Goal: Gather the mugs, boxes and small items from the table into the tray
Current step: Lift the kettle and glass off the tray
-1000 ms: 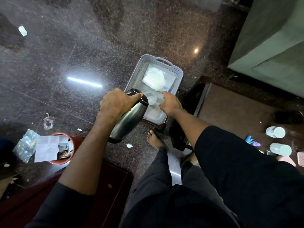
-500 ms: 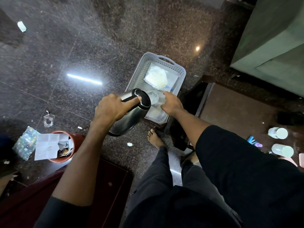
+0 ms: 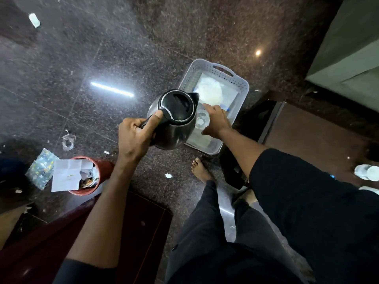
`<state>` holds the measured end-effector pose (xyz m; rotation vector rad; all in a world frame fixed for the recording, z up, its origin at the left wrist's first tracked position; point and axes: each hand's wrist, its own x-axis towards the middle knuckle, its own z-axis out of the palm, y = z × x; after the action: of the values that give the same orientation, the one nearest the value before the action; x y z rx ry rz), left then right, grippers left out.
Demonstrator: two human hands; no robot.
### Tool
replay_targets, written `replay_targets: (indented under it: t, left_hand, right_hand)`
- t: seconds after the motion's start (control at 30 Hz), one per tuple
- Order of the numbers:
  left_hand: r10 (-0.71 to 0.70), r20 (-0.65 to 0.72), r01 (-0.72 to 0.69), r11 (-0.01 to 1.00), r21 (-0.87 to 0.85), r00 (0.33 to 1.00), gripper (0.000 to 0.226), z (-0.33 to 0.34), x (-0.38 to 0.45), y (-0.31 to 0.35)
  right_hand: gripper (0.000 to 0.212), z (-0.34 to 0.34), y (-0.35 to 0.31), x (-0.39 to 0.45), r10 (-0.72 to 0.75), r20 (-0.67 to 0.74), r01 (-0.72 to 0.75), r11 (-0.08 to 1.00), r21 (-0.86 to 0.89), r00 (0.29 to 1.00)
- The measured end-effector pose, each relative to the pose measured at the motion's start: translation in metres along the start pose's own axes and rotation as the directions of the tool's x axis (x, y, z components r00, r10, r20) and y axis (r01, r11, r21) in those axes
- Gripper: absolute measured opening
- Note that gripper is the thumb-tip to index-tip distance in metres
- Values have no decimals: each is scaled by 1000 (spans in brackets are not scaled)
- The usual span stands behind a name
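A grey perforated tray [image 3: 243, 82] sits on the dark floor ahead of me. My left hand [image 3: 136, 136] grips the black handle of a steel kettle [image 3: 174, 130] and holds it nearly upright at the tray's near left corner, its black lid facing up. My right hand [image 3: 215, 120] is inside the tray, its fingers on a clear glass [image 3: 202, 119] that lies among white papers [image 3: 209, 92]. The kettle hides part of the glass and the tray's left side.
A red bin [image 3: 102, 163] full of paper stands at left, with litter around it. A dark red table edge [image 3: 143, 212] is below. My bare foot [image 3: 201, 171] is near the tray. White cups [image 3: 367, 172] stand on a brown surface at right. A green cabinet [image 3: 348, 48] fills the upper right.
My left hand has swung the kettle from tilted to nearly upright and carried it right, over the tray's corner. My right hand stays on the glass in the tray.
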<state>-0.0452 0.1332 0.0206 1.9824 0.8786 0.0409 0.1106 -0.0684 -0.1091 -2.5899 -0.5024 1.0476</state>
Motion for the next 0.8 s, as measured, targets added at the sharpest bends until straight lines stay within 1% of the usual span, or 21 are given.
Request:
replay_targets:
  t: [0.07, 0.13, 0.2, 0.27, 0.37, 0.47, 0.57, 0.6, 0.7, 0.8]
  left_hand:
    - [-18, -43, 10, 986, -169, 999, 89, 6, 6, -5]
    - [-25, -68, 6, 963, -270, 997, 93, 15, 10, -11]
    - [-34, -80, 8, 951, -310, 996, 86, 24, 15, -18]
    - [-81, -74, 50, 937, -347, 994, 72, 33, 19, -25]
    - [-136, -72, 101, 927, -361, 988, 73, 44, 23, -32]
    - [-159, -103, 105, 910, -401, 982, 59, 56, 22, -37]
    - [-198, -116, 129, 890, -437, 973, 53, 70, 18, -41]
    - [-207, -115, 137, 886, -443, 972, 55, 75, 17, -44]
    - [-211, -136, 137, 899, -415, 968, 68, 92, 12, -47]
    - [-184, -176, 112, 929, -352, 967, 62, 107, 6, -36]
  right_hand:
    - [111, 5, -4, 9, -15, 27, 16, 999, -49, 1000]
    - [108, 14, -11, 16, -21, 53, 26, 997, -77, 998]
    - [102, 23, -17, 22, -40, 51, 45, 994, -95, 998]
    - [93, 30, -21, 26, -69, 17, 71, 989, -127, 997]
    - [81, 32, -21, 25, -77, -52, 71, 990, -120, 996]
    - [75, 24, -11, 16, 26, -110, -31, 999, -44, 994]
    - [75, 13, 6, 3, 110, -165, -113, 994, -6, 980]
    - [74, 10, 11, -1, 127, -173, -128, 992, 6, 977]
    - [75, -2, 21, -12, 156, -186, -155, 988, 19, 970]
    - [76, -12, 24, -21, 156, -205, -153, 988, 33, 966]
